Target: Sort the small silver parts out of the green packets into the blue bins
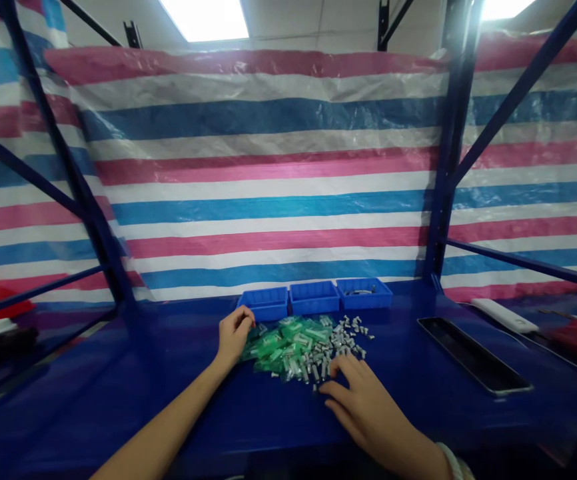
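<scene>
Left hand (pixel 233 335): fingers curled at the left edge of the heap of green plastic packets (pixel 288 343); whether they pinch anything I cannot tell.
Right hand (pixel 361 400): palm down, thumb and fingers parted, with the fingertips at the near right side of the heap.
Green plastic packets: piled between the two hands, just right of the left fingers and beyond the right fingertips to the left; metal pieces show among them.
Loose metal fittings (pixel 344 339): small and silvery, scattered from the packets' right side to just beyond the right hand.
Single fitting (pixel 315 388): on the table just beside the right index fingertip.
Left blue bin (pixel 268 311): just beyond the left fingertips; its contents are hard to make out.
Middle blue bin (pixel 314 305): beyond the heap, between the other two.
Right blue bin (pixel 366 302): beyond the right hand, with a few metallic items inside.
Black-screened device (pixel 473 357): flat, well to the right of the right hand.
White box (pixel 504 315): farther right from that hand, beyond the device, near a white cable (pixel 563 353).
White wristband (pixel 449 460): around the right wrist.
Blue tabletop (pixel 178 363): under both hands.
Striped sheet (pixel 278 213): upright behind the bins.
</scene>
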A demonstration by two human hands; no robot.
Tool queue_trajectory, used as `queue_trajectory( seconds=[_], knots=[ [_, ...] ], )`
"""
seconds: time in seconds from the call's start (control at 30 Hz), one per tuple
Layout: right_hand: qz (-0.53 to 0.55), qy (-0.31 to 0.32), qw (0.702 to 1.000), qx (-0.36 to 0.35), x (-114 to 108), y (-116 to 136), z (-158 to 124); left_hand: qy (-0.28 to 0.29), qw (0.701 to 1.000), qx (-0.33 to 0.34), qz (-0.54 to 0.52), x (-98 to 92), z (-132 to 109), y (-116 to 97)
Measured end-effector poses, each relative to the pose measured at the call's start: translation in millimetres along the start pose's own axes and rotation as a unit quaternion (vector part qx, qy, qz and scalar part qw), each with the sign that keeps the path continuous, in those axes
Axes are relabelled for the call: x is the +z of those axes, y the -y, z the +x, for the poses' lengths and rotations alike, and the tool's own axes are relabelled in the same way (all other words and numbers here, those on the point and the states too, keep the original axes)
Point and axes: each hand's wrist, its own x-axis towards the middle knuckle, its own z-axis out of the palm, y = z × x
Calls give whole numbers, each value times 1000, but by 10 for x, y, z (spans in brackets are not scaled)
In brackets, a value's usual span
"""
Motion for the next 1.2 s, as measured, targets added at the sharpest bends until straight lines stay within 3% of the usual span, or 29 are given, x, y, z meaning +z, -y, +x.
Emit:
queue_trajectory(
  seconds=[0.27, 0.4, 0.47, 0.53, 0.6, 0.7, 0.83, 0.97, 1.2],
  knots=[
    [-7, 19, 1000, 20, 26, 62, -4, -10, 998, 53, 40, -12, -19, -111],
    [-11, 19, 999, 44, 55, 6, -29, -2, 992, 104, 69, -13, -61, -291],
    [-25, 11, 998, 60, 55, -68, -73, 41, 986, 143, 75, 0, -90, -471],
    [-43, -4, 997, 68, 47, -140, -112, 119, 967, 205, 92, 18, -129, -697],
    [-58, -21, 996, 66, 39, -183, -129, 219, 926, 279, 132, 46, -189, -919],
    [-68, -28, 996, 42, 42, -169, -117, 321, 864, 326, 208, 135, -311, -1132],
    [-68, -9, 998, -4, 59, -108, -89, 363, 816, 328, 308, 319, -453, -1137],
    [-93, -9, 995, 30, 22, -151, -96, 344, 820, 305, 343, 425, -488, -1058],
    [-95, -21, 992, 77, -8, -251, -124, 349, 821, 321, 318, 378, -488, -1067]
  ],
)
